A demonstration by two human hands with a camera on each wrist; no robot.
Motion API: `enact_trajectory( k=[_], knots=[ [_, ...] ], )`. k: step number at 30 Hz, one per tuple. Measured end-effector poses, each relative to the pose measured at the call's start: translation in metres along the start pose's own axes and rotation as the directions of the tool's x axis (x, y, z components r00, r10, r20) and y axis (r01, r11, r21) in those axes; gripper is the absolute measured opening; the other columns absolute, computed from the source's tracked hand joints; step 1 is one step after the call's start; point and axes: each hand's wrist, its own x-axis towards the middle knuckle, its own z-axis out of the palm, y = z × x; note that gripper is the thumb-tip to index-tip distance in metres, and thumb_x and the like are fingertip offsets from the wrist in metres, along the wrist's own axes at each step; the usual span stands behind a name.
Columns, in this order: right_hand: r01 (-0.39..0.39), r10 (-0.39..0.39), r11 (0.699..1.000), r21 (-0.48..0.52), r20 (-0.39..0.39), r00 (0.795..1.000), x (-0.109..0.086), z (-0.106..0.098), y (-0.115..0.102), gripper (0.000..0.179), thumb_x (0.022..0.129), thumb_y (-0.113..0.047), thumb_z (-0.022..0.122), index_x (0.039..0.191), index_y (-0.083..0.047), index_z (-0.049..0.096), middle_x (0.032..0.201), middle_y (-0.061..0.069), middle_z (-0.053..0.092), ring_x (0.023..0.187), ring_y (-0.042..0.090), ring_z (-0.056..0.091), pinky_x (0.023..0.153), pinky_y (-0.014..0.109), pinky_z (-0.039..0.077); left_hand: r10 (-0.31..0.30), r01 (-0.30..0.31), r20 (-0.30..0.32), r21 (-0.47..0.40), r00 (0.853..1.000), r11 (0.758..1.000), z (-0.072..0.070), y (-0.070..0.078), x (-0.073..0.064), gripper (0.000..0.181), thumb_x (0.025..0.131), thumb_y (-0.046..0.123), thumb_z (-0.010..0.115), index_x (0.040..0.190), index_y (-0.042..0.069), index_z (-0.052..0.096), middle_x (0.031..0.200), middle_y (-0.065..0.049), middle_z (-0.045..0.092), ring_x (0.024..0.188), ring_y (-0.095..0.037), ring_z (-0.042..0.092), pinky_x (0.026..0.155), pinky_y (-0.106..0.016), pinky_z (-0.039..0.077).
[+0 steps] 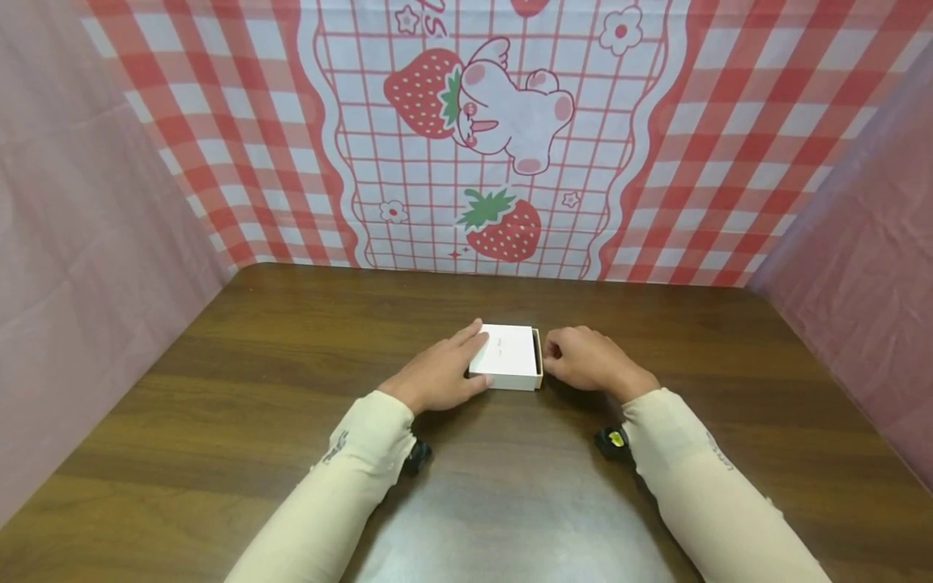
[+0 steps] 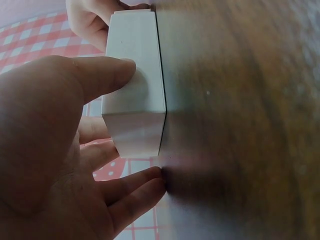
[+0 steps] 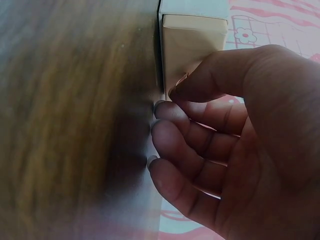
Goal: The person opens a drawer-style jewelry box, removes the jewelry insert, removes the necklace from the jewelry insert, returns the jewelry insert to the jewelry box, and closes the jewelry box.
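Note:
A small white slide-out box (image 1: 504,352) lies on the wooden table, with faint print on its top. My left hand (image 1: 440,374) grips its outer sleeve from the left, thumb (image 2: 117,75) along the near side and fingers reaching to the far side. At the right end a cream inner drawer (image 3: 192,42) sticks out slightly, leaving a dark gap at the sleeve's edge. My right hand (image 1: 589,358) is curled at that end, thumb and forefinger pinching at the drawer's front, where a small thin loop (image 3: 183,78) shows by the thumb tip. Its other fingertips rest at the table surface.
The brown wooden table (image 1: 291,324) runs back to a red-and-white checked cloth (image 1: 248,121) with strawberry prints. Pink fabric (image 1: 95,243) hangs at both sides. Dark devices (image 1: 419,457) are strapped under both wrists, just above the table.

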Motion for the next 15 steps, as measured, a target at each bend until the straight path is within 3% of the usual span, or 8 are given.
enact_trajectory(
  k=[15],
  knots=[
    [-0.035, 0.035, 0.999, -0.014, 0.009, 0.999, -0.0022, -0.0012, -0.0011, 0.012, 0.092, -0.023, 0.065, 0.084, -0.015, 0.063, 0.074, 0.000, 0.057, 0.069, 0.018, 0.053, 0.062, 0.035, 0.043, -0.016, 0.016, 0.010, -0.015, 1.000, 1.000, 0.0008, 0.0001, -0.0005, 0.073, 0.100, 0.039, 0.059, 0.159, 0.010, 0.028, 0.167, -0.005, 0.015, 0.147, -0.028, 0.029, 0.117, -0.042, 0.028]
  ],
)
